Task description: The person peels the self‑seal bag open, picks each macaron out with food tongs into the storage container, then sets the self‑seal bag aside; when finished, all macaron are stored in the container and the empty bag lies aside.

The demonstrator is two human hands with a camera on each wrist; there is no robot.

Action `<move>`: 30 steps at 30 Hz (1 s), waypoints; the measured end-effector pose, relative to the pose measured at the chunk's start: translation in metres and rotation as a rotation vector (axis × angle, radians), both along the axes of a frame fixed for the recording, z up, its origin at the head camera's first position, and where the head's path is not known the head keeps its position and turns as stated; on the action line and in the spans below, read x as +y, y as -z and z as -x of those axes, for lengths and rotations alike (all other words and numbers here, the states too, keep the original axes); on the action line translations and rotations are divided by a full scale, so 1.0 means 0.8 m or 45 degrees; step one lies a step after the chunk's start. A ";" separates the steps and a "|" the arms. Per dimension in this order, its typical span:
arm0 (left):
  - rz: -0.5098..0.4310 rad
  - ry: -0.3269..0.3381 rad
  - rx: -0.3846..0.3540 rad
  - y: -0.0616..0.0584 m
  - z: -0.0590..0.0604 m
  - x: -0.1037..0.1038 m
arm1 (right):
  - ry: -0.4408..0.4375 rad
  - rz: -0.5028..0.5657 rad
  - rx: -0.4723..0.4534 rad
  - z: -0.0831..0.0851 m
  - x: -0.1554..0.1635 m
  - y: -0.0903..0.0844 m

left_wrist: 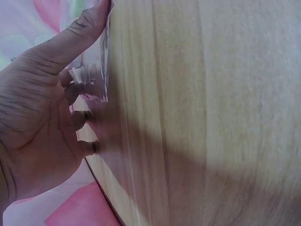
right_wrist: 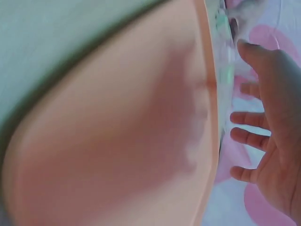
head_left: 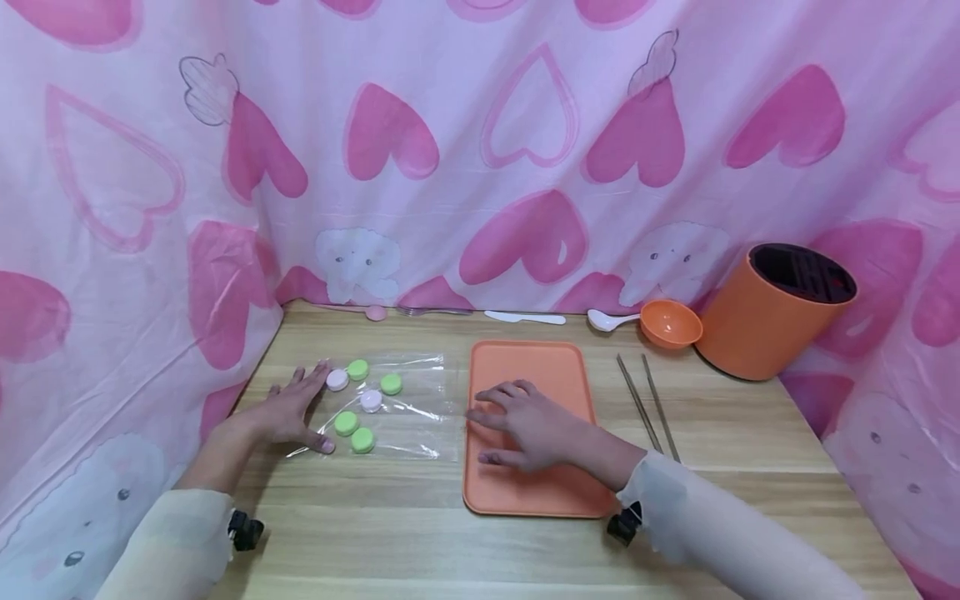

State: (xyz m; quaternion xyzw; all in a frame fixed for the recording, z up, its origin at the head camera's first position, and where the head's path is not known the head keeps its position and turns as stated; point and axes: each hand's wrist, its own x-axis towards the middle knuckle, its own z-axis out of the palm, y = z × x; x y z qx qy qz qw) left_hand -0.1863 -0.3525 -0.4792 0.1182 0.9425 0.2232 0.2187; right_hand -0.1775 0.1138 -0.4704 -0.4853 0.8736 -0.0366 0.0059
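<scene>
A clear plastic bag (head_left: pixel 412 433) lies flat on the table, with several small round green (head_left: pixel 363 440) and pale lilac (head_left: pixel 371 401) pieces showing at its left part. My left hand (head_left: pixel 288 412) spreads its fingers at the bag's left end, thumb and fingertips right at the edge. The left wrist view shows the thumb (left_wrist: pixel 80 35) lying against the crinkled film. Over the orange tray (head_left: pixel 540 362), my right hand (head_left: pixel 528 425) is stretched out with fingers apart and nothing in it. Its shadow falls on the tray in the right wrist view.
Two metal chopsticks (head_left: pixel 639 400) lie right of the tray. Along the back are a pink spoon (head_left: pixel 376 313), a fork (head_left: pixel 435 311), a white knife (head_left: pixel 525 317), a white spoon (head_left: pixel 604 321), an orange bowl (head_left: pixel 671 323) and an orange knife block (head_left: pixel 772 317). A heart-patterned curtain (head_left: pixel 525 200) encloses the table.
</scene>
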 end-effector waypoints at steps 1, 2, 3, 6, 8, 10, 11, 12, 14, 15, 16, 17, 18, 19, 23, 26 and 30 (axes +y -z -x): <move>-0.008 -0.002 0.003 0.000 0.000 -0.001 | 0.036 0.016 -0.002 0.002 0.006 -0.003; -0.014 -0.005 0.003 0.000 -0.001 -0.001 | 0.073 0.033 -0.007 0.003 0.013 -0.005; -0.019 -0.007 0.005 0.000 -0.001 -0.002 | 0.115 0.049 -0.014 0.006 0.021 -0.007; -0.029 -0.015 0.003 0.001 -0.001 -0.003 | 0.228 0.110 -0.035 0.012 0.046 -0.011; -0.025 -0.024 -0.004 0.002 -0.001 -0.003 | 0.303 0.150 -0.049 0.016 0.065 -0.011; -0.023 -0.028 -0.006 0.003 -0.003 -0.004 | 0.394 0.189 -0.067 0.018 0.084 -0.011; -0.021 -0.030 -0.007 0.004 -0.003 -0.005 | 0.449 0.206 -0.074 0.018 0.093 -0.010; -0.019 -0.032 -0.010 0.004 -0.004 -0.005 | 0.499 0.223 -0.082 0.018 0.102 -0.010; -0.014 -0.040 -0.018 0.005 -0.005 -0.006 | 0.597 0.260 -0.088 0.019 0.120 -0.008; -0.014 -0.041 -0.019 0.006 -0.006 -0.006 | 0.636 0.280 -0.083 0.020 0.128 -0.006; -0.013 -0.043 -0.021 0.006 -0.006 -0.007 | 0.671 0.297 -0.079 0.020 0.137 -0.005; -0.008 -0.045 -0.025 0.007 -0.006 -0.007 | 0.698 0.316 -0.067 0.020 0.145 -0.003; -0.007 -0.048 -0.031 0.008 -0.006 -0.007 | 0.713 0.337 -0.048 0.019 0.153 -0.001; -0.006 -0.050 -0.034 0.008 -0.006 -0.007 | 0.740 0.354 -0.033 0.018 0.161 0.001; 0.003 -0.047 -0.039 0.009 -0.005 -0.005 | 0.860 0.399 0.001 0.011 0.187 0.007; 0.003 -0.043 -0.034 0.008 -0.005 -0.004 | 0.986 0.394 -0.031 0.003 0.202 0.009; 0.001 -0.040 -0.033 0.008 -0.003 -0.001 | 1.115 0.357 -0.102 -0.006 0.215 0.013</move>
